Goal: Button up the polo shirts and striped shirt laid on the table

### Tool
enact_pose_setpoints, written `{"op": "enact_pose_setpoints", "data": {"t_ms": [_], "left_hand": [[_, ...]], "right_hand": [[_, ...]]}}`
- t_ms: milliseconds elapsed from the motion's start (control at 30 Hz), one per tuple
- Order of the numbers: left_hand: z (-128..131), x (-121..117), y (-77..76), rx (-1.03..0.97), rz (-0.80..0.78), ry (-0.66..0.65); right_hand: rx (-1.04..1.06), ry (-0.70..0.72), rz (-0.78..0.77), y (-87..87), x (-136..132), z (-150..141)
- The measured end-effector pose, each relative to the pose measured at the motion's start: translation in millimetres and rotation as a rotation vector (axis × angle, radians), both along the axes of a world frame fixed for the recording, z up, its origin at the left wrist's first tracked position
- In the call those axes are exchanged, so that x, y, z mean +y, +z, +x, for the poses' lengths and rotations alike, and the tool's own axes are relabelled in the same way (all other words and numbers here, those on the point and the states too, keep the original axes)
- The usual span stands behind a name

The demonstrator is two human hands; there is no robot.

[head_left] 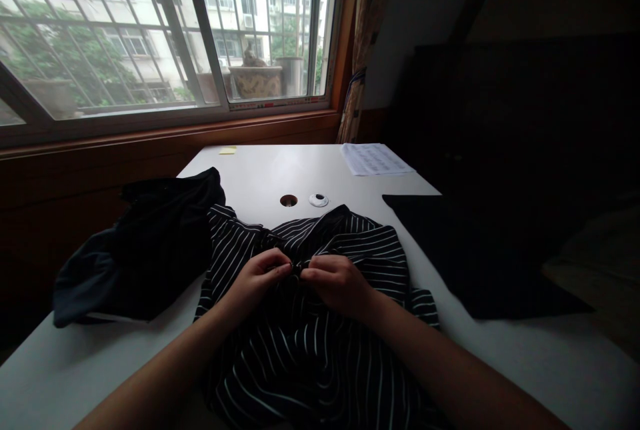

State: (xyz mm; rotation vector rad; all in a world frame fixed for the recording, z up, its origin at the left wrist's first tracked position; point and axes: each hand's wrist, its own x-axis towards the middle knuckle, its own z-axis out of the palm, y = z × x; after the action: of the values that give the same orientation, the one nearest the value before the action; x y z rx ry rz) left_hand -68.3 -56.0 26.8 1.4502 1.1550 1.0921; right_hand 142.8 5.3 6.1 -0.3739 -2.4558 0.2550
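Observation:
A black shirt with thin white stripes [305,363] lies crumpled across the near part of the white table [255,170]. My left hand [263,277] pinches the dark cloth along the middle of the shirt, near its upper part. Close beside it, my right hand [340,281] grips the cloth from the other side, thumb and fingers pressed together. The fingertips of both hands almost meet. A small dark bit shows between them, too dim to make out.
Dark clothing [150,243] is heaped at the left table edge. A flat black cloth [470,250] lies on the right, overhanging the edge. Printed sheets [375,159], a yellow sticky note [228,150], a round cable hole [289,201] and its white cover [319,200] are farther back.

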Motion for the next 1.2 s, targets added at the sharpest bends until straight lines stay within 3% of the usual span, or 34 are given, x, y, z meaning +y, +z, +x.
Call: {"op": "enact_pose_setpoints", "data": {"t_ms": [167, 367, 533, 600, 767, 900, 1000, 1100, 1200], "left_hand": [[-0.8, 3.2, -5.1, 0.078, 0.054, 0.021], [-11.4, 13.5, -18.7, 0.079, 0.057, 0.183], [-11.5, 11.4, -19.1, 0.029, 0.092, 0.225], [-10.7, 9.6, -17.4, 0.022, 0.127, 0.235], [-12.0, 4.6, -13.2, 0.059, 0.306, 0.228], [-11.2, 1.7, -12.8, 0.118, 0.37, 0.134], [-8.8, 1.0, -12.8, 0.142, 0.351, 0.1], [-8.6, 1.6, -12.7, 0.169, 0.337, 0.155], [-12.4, 3.9, -13.5, 0.193, 0.348, 0.221]], "right_hand": [[0.013, 0.079, -0.047, 3.7, -6.6, -2.9], [0.028, 0.212, 0.087, 9.6, -26.6, -12.6], [0.14, 0.237, -0.038, 16.4, -23.0, -7.7], [0.2, 0.182, -0.08, 18.8, -18.2, -4.5], [0.231, -0.17, -0.138, 15.2, -4.5, -2.7], [0.059, -0.143, -0.233, 6.6, 5.3, -2.8], [0.048, -0.123, -0.311, 10.1, 12.0, 2.7], [0.228, -0.257, -0.37, 23.2, 25.4, 18.3], [0.539, -0.558, -0.42, 33.1, 51.4, 46.6]]}}
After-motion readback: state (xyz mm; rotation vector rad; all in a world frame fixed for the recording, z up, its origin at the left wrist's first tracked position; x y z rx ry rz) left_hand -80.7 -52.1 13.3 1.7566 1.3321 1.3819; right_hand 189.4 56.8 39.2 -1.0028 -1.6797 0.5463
